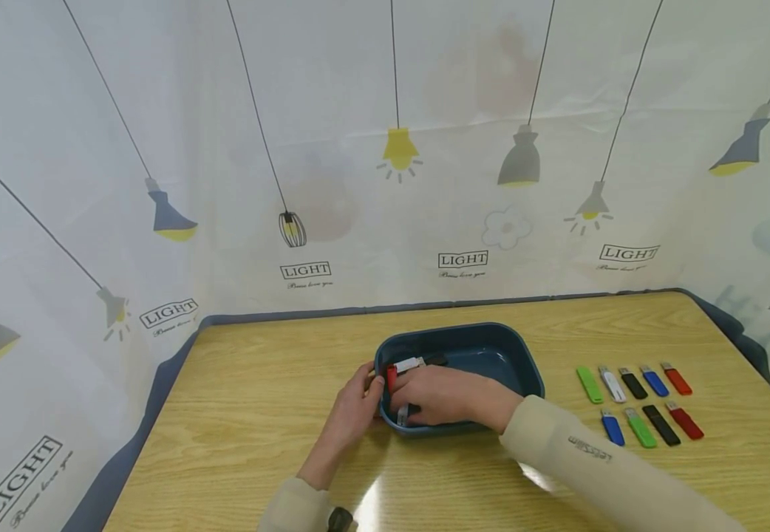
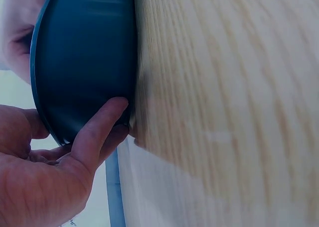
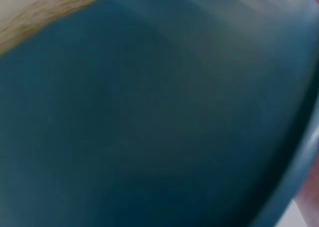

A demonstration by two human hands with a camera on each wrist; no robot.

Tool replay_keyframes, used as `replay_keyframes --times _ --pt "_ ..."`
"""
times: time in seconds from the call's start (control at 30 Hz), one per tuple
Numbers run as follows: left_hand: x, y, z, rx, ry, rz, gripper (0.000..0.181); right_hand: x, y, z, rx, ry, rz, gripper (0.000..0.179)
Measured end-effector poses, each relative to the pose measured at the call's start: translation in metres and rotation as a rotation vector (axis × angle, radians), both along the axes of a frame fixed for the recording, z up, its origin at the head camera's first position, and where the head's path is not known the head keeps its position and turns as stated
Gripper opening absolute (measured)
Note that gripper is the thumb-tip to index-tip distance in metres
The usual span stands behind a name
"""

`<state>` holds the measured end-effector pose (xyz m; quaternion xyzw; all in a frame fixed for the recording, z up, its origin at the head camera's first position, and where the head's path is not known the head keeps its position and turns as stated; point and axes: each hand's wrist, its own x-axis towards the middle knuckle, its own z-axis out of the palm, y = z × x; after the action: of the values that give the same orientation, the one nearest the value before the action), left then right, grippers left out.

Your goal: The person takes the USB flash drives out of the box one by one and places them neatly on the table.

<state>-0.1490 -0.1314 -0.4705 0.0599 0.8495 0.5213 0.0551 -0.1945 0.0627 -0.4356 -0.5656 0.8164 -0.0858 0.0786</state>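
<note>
A dark blue plastic bin [image 1: 491, 362] stands on the table. My left hand [image 1: 355, 406] grips its left end. In the left wrist view, that hand's [image 2: 60, 172] thumb is at the rim and its fingers lie along the outer wall [image 2: 84, 62]. My right hand [image 1: 441, 395] reaches down into the bin's left part, among USB sticks. Around its fingers show a red stick [image 1: 392, 378], a white stick [image 1: 408, 364] and a dark stick [image 1: 437, 360]. Its fingertips are partly hidden; I cannot tell whether they pinch a stick. Blue bin wall [image 3: 149, 112] fills the right wrist view.
Right of the bin, USB sticks lie in two rows on the wooden table [image 1: 259, 384]. The back row has a green stick [image 1: 589, 385], white, black, blue and red; the front row a blue stick [image 1: 612, 428], green, black and red. A lamp-print curtain [image 1: 358, 185] surrounds the table.
</note>
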Motion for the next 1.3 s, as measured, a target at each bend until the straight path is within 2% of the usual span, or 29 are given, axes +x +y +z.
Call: replay_keyframes --times 0.23,0.53,0.8,1.1,1.2,1.3 --pt "-0.001 0.001 -0.001 0.003 0.001 0.005 0.043 0.000 -0.005 -0.004 0.064 0.028 -0.049 0.017" --pt "0.000 0.001 0.000 0.009 -0.005 0.008 0.043 0.000 0.000 -0.007 0.085 0.090 -0.073 0.017" --pt "0.001 0.001 0.000 0.017 0.018 0.008 0.043 0.000 0.008 -0.009 0.160 0.129 -0.152 0.018" --pt "0.000 0.001 0.000 0.014 0.014 0.018 0.043 -0.003 0.019 -0.010 0.128 0.062 -0.240 0.030" --pt "0.000 0.001 0.000 0.014 0.008 0.017 0.043 -0.002 0.020 -0.008 0.115 0.020 -0.241 0.035" --pt "0.000 0.001 0.001 0.011 0.007 0.019 0.043 -0.001 0.020 -0.008 0.114 0.001 -0.217 0.033"
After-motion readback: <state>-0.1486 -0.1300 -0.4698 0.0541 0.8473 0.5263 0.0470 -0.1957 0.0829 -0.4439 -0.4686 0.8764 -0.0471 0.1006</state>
